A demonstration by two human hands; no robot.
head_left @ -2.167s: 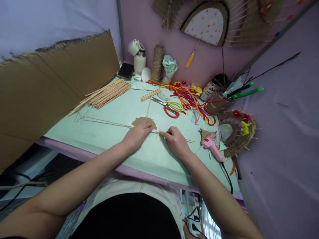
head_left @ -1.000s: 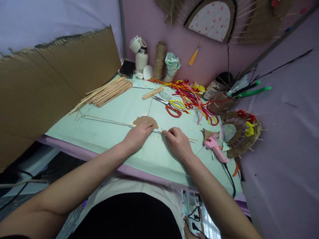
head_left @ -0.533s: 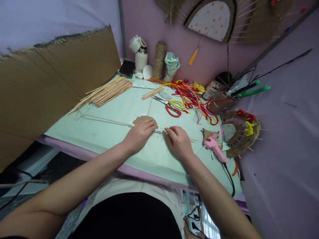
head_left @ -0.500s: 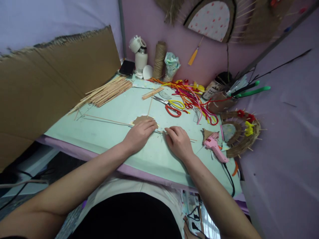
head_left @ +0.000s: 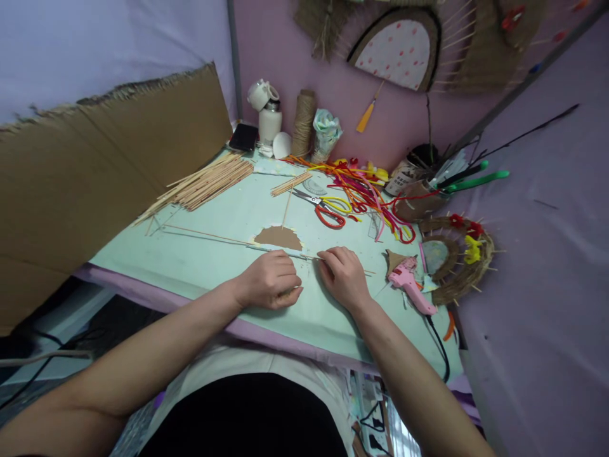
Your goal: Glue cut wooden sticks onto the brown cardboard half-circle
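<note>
Pink wall [head_left: 285,44] behind a mint-topped table [head_left: 209,254].

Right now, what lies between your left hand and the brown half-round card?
Head view: one thin stick crosses the mint mat between left hand and brown card, close to the card's straight edge; nothing else there.

No text is legible; the tin [head_left: 401,178] beside the pens [head_left: 471,180] perhaps bears a label, too blurred.
</note>
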